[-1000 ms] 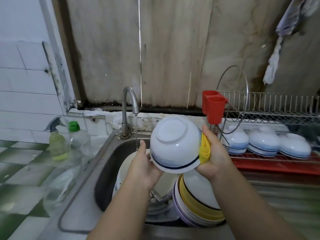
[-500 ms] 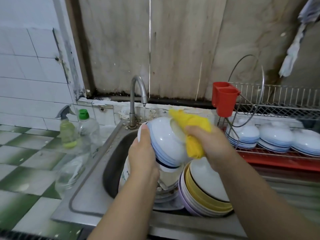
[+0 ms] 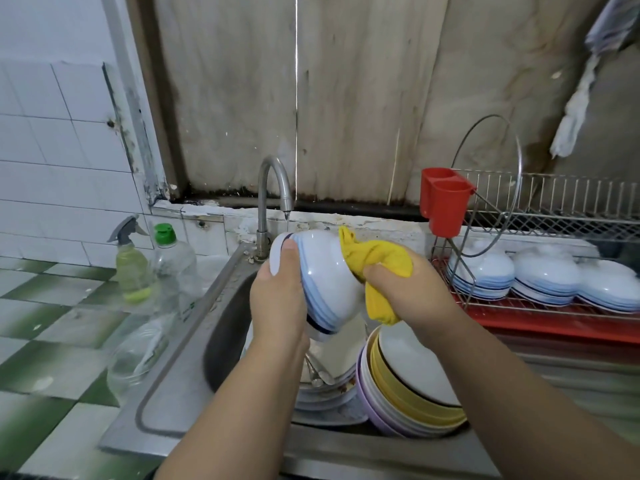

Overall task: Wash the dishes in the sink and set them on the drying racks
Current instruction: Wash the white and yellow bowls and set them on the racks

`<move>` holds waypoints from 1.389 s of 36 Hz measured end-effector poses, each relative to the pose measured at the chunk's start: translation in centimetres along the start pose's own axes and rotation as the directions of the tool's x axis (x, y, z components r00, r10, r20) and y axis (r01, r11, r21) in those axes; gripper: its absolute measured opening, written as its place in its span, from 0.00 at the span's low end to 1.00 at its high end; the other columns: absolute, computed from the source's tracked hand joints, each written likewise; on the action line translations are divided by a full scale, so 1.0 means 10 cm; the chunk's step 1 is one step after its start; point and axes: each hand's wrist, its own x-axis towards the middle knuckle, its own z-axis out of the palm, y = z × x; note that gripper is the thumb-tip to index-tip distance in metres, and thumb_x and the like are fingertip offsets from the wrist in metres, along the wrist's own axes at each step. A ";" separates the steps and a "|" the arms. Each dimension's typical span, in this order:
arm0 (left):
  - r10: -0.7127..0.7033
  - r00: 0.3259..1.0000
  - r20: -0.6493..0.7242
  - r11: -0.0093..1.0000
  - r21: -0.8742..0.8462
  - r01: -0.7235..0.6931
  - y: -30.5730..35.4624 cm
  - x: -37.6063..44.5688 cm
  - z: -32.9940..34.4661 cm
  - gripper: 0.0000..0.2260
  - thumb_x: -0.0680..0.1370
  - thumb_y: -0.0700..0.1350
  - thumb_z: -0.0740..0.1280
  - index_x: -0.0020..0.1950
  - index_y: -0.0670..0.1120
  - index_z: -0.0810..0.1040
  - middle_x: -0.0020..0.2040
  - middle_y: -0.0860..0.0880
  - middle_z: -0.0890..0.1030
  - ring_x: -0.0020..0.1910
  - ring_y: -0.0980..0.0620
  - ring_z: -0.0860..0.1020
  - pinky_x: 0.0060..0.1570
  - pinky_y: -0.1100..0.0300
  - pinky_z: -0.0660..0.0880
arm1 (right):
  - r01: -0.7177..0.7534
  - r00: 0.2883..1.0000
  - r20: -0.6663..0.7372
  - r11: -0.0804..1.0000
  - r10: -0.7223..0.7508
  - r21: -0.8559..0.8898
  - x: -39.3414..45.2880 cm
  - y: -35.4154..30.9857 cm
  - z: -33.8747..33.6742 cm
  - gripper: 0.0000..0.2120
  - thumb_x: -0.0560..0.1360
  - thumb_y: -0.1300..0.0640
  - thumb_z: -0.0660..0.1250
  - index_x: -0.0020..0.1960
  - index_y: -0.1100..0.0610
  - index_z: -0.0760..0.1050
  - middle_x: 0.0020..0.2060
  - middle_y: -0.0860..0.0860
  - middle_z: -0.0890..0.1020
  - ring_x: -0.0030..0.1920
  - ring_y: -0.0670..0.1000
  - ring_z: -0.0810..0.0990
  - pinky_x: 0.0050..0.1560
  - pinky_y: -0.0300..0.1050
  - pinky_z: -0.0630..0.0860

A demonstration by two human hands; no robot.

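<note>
Bowl [image 3: 325, 285] was tipped sideways over the sink's [image 3: 180, 368] back edge, left hand [image 3: 278, 303] gripping its rim, right hand [image 3: 412, 289] clutching the rag [image 3: 377, 261] on its base, rack [image 3: 540, 306] off right.

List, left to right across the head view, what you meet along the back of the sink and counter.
Spray bottle → green-capped bottle → tap → red cup holder → bowls on the rack.
</note>
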 end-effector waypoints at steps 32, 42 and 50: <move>0.068 0.943 0.325 0.902 0.385 -0.197 0.16 -0.07 -0.08 0.24 0.80 0.61 0.45 0.35 0.53 0.73 0.31 0.56 0.74 0.33 0.61 0.74 0.34 0.65 0.70 | 0.149 0.976 0.200 0.935 -0.086 -0.322 0.43 -0.12 0.18 0.30 0.68 0.32 0.64 0.59 0.52 0.79 0.49 0.46 0.84 0.54 0.49 0.80 0.65 0.53 0.71; -0.033 0.993 0.115 0.978 -0.200 0.056 0.18 0.03 0.06 0.12 0.80 0.53 0.62 0.43 0.49 0.79 0.34 0.53 0.83 0.34 0.55 0.82 0.33 0.61 0.79 | -0.630 0.777 0.503 0.446 0.379 0.636 0.40 0.17 0.01 0.35 0.66 0.29 0.62 0.61 0.53 0.79 0.60 0.57 0.79 0.55 0.59 0.80 0.60 0.59 0.72; -0.051 0.964 0.261 0.989 -0.122 0.086 0.09 -0.05 0.20 0.11 0.79 0.56 0.60 0.49 0.52 0.78 0.47 0.50 0.84 0.50 0.49 0.81 0.50 0.50 0.78 | -0.452 0.861 0.314 0.322 0.400 0.832 0.36 0.14 0.13 0.24 0.72 0.38 0.63 0.52 0.58 0.81 0.44 0.58 0.85 0.41 0.57 0.85 0.41 0.52 0.81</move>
